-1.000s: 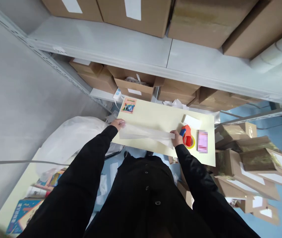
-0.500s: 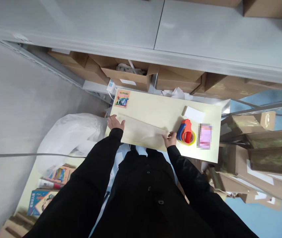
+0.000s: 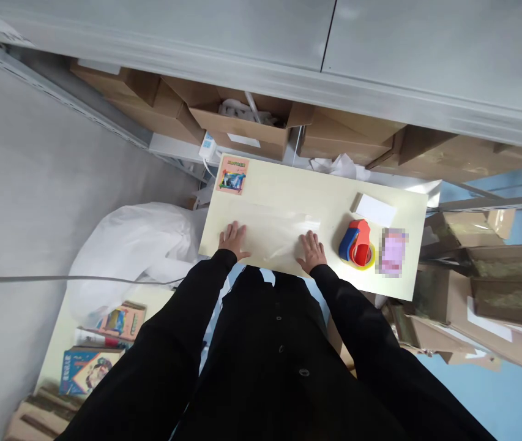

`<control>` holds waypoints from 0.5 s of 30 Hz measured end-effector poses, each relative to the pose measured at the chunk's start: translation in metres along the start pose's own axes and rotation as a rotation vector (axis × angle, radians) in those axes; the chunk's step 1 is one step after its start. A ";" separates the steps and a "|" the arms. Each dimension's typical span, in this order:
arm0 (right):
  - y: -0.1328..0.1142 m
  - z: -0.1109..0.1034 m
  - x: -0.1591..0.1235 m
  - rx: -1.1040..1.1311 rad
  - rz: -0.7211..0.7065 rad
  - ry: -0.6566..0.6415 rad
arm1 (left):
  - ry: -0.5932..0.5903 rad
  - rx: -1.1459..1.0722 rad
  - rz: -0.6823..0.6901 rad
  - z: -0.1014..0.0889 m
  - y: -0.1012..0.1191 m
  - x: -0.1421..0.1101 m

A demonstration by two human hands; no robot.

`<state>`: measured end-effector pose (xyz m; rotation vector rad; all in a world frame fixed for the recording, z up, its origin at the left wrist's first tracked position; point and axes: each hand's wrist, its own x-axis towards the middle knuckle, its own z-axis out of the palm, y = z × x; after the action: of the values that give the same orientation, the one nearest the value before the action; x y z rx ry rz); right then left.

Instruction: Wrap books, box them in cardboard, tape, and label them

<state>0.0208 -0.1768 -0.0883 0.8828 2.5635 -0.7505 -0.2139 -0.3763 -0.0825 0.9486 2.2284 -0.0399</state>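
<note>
A clear plastic sheet (image 3: 274, 233) lies on the cream tabletop (image 3: 283, 184), catching some glare near its right end. My left hand (image 3: 233, 239) rests palm down at the sheet's left end, fingers spread. At the other end my right hand (image 3: 311, 250) also lies flat, its fingers apart and pointing away from me. To the right of that hand stands a red and blue tape dispenser (image 3: 358, 243) with a yellowish roll. A small pink picture book (image 3: 233, 175) sits in the table's far left corner.
Beyond the dispenser are a white box (image 3: 375, 210) and a blurred pink item (image 3: 392, 252). Cardboard boxes (image 3: 246, 131) line the shelf behind the table; more cartons (image 3: 472, 306) are piled at right. A white plastic bag (image 3: 127, 245) and books (image 3: 89, 370) are at left.
The sheet has been laid flat on the table. My right hand has gone from pinching its edge to lying open, and my left hand has shifted toward me along the left end.
</note>
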 end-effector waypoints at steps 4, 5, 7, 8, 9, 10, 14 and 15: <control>-0.020 -0.006 0.004 0.063 0.052 0.199 | 0.090 -0.100 0.013 -0.009 -0.013 0.001; -0.029 -0.010 0.013 0.107 0.051 0.258 | 0.144 -0.157 0.007 -0.015 -0.019 0.007; -0.055 -0.019 0.043 0.241 0.009 0.327 | 0.282 -0.294 -0.023 -0.030 -0.033 0.027; -0.071 -0.023 0.062 0.333 -0.019 0.331 | 0.352 -0.364 -0.046 -0.039 -0.041 0.041; -0.088 -0.025 0.084 0.437 -0.036 0.314 | 0.424 -0.432 -0.068 -0.047 -0.049 0.056; -0.106 -0.025 0.106 0.549 -0.031 0.283 | 0.482 -0.491 -0.101 -0.055 -0.055 0.073; -0.164 -0.009 0.187 0.921 0.091 0.156 | 0.545 -0.696 -0.160 -0.070 -0.068 0.126; -0.173 -0.002 0.201 0.979 0.118 0.149 | 0.537 -0.727 -0.157 -0.069 -0.068 0.134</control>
<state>-0.2423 -0.1970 -0.1139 1.3585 2.1446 -2.0200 -0.3636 -0.3233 -0.1287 0.3985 2.4796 0.9860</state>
